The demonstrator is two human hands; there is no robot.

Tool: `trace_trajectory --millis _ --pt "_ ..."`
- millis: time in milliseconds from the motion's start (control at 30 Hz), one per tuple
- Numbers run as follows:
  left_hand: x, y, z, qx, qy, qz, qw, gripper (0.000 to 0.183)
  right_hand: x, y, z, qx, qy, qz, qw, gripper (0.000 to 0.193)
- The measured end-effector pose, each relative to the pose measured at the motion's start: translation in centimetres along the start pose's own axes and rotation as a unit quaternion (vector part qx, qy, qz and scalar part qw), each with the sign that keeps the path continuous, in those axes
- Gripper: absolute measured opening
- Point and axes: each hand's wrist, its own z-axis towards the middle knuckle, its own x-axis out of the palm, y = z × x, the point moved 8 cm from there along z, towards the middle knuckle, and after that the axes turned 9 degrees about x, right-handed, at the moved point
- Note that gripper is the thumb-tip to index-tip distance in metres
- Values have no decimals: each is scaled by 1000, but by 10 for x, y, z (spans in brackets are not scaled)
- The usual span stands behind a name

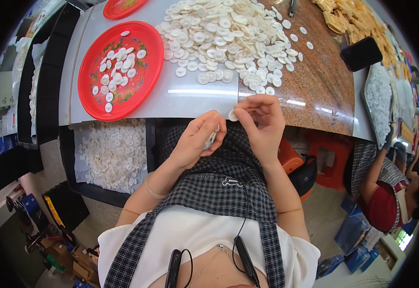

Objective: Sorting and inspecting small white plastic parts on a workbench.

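Observation:
My left hand [201,136] is curled round several white discs [211,139] that look like plastic buttons, held over my lap at the table's front edge. Beside it, my right hand [262,120] pinches a single white disc [232,115] between thumb and fingertips. In front of both hands a large heap of the same round white discs [214,36] is spread on the table [190,98]. To the left lies a red plate [89,91] with a floral pattern, and a loose group of discs rests on it.
A black bin [67,165] of small white pieces stands below the table edge on the left. A dark phone [361,54] lies at the right, near yellowish pieces [348,17]. A red stool [332,156] is under the table. Another person [387,201] sits at the far right.

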Motion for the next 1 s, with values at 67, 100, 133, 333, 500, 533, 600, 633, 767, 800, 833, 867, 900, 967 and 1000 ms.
trace_trajectory --millis 67,100,133,333,500,533,600,633,767,800,833,867,900,967,1000 --pt "3 1 0 -21 -10 -37 999 46 6 8 3 29 29 37 998 29" --pt "7 -2 0 -23 -10 -38 999 46 11 7 3 57 60 74 994 29" --pt "13 -6 0 -32 -7 -54 998 50 9 7 4 58 58 74 994 29" --pt "19 -7 0 -37 59 -121 990 55 18 0 13 70 95 28 993 23" --pt "20 -10 0 -31 66 -137 988 56 24 24 33 -209 -25 -372 904 21" --pt "20 -10 -1 -31 65 -141 987 56 25 21 36 -209 -24 -372 904 21" --pt "18 -9 -1 -31 64 -146 987 56 29 23 35 -260 -30 -398 879 21" --pt "17 -8 -1 -30 68 -158 985 56 30 21 35 -260 -30 -398 879 21" --pt "18 -9 -1 -50 53 -185 980 55 26 18 35 -253 -52 -377 889 16" --pt "19 -10 -1 -50 54 -186 980 55 25 17 35 -250 -61 -372 892 15" --pt "19 -10 -2 -56 51 -197 977 55 24 17 34 -250 -61 -372 892 15" --pt "19 -10 -2 -62 48 -209 975 54 23 17 34 -245 -65 -367 895 14" --pt "18 -10 -3 -61 47 -209 975 54 22 17 34 -241 -68 -361 898 13" --pt "14 -10 -6 -52 47 -202 977 52 22 17 34 -239 -62 -350 904 13" --pt "11 -10 -9 -50 43 -202 977 52 23 17 33 -236 -57 -339 909 13"
